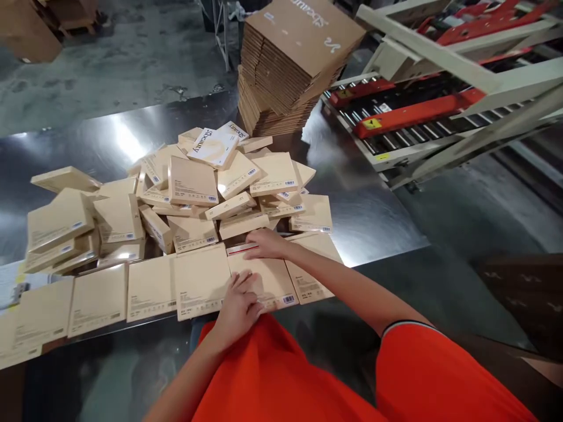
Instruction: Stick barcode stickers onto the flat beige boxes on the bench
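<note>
Your left hand (240, 302) lies flat, fingers spread, on the flat tan cardboard box (264, 281) at the steel desk's (373, 217) near edge; your right hand (266, 243) presses its far edge, fingertips hidden.

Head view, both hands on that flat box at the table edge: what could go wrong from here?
1. The flat box under the left hand and right hand lies at the near rim of the metal table; a push toward the body could slide it off.
2. The loose pile of boxes sits right behind the right hand; a nudge might topple some onto the row.
3. The stack of flat cartons leans and might shed sheets.
</note>
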`<state>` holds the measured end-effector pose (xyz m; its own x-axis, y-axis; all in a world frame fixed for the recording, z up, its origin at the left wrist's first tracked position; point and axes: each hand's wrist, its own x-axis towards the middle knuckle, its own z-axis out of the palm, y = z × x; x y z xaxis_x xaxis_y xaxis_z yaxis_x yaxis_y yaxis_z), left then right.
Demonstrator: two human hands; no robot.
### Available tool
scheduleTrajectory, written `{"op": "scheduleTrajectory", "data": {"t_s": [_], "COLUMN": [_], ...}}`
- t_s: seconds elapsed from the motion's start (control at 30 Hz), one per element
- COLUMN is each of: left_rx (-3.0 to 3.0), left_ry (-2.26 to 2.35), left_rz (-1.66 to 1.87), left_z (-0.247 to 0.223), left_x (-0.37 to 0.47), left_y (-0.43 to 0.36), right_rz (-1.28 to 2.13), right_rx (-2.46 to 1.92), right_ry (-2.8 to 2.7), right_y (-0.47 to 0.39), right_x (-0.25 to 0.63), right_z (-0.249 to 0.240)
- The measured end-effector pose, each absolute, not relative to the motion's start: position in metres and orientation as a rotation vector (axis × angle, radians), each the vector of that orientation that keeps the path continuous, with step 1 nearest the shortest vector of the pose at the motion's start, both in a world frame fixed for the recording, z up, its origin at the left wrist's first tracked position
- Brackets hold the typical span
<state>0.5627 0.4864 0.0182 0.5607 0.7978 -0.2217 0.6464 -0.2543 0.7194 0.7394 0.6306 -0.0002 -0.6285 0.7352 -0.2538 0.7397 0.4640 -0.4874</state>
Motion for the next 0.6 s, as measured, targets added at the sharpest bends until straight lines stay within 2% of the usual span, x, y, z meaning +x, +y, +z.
{"op": "scheduleTrajectory", "data": {"t_s": [0.27, 0.6], "left_rx": [2.082, 2.137], "left_ry": [1.130, 1.131], "left_rz": [0.253, 0.255], "left_z": [0.014, 0.004], "left_x": [0.563, 0.558], "left_y": [0.480, 0.483], "right_rz": [-1.040, -0.912], "right_rx": [1.400, 1.495], "right_ry": [2.575, 2.497], "right_y": [0.629, 0.617], "right_x": [0.745, 0.728], "right_z": [0.009, 0.021]}}
